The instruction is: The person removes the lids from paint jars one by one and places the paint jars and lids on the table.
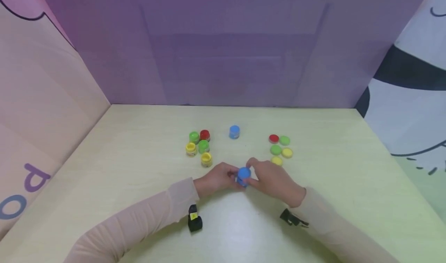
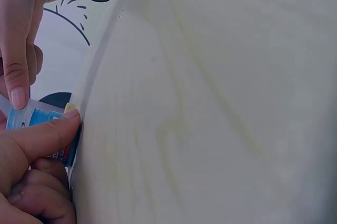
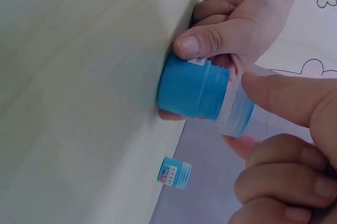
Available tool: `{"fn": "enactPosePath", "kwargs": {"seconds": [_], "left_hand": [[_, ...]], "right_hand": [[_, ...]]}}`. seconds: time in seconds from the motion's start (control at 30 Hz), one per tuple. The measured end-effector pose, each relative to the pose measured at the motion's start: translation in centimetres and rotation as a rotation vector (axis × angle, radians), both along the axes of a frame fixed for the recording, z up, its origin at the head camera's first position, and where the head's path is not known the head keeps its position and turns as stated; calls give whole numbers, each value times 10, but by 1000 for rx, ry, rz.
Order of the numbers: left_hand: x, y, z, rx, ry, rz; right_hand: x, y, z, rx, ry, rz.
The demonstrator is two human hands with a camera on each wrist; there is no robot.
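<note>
My left hand [image 1: 221, 178] grips the body of a small blue jar [image 3: 187, 89], its thumb across the label. With thumb and forefinger, my right hand [image 1: 275, 180] pinches the jar's translucent blue lid [image 3: 238, 110]. In the right wrist view the lid stands at the jar's mouth, with the threaded neck showing below it. The left wrist view catches the left hand [image 2: 37, 166] and the right forefinger at the jar's top. Farther back stands a second blue jar [image 1: 234, 132] with its lid on.
To the left, several jars stand grouped: green [image 1: 194, 137], red [image 1: 204, 135] and yellow [image 1: 206, 159], the yellow ones lidless. On the right lie several loose lids, among them a red lid [image 1: 273, 139], a green lid [image 1: 276, 149] and a yellow lid [image 1: 287, 152]. A purple panel [image 1: 230, 69] closes the table's back.
</note>
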State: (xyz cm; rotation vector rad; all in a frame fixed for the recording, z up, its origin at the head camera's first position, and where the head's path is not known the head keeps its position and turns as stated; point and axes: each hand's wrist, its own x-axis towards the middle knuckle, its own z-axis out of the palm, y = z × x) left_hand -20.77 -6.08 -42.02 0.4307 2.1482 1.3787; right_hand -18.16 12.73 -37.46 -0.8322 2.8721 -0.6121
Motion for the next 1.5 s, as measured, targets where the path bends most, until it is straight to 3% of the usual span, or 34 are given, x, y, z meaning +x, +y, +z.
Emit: {"fn": "enactPosePath", "kwargs": {"seconds": [0.33,0.87,1.13,1.27,1.5], "left_hand": [[1,1,0,-47,-1,26],[4,-4,3,-73,-44,68],[5,-25,7,-87,-46,35],[6,-38,9,-120,-61,63],[10,-64,6,-95,-76,87]], "right_hand": [[-1,13,-4,-38,64,14],[-5,53,1,-9,-13,-83],[-15,82,0,-41,-35,-95],[-19,93,1,-37,-56,-107],[-25,103,2,-13,-101,-131]]}}
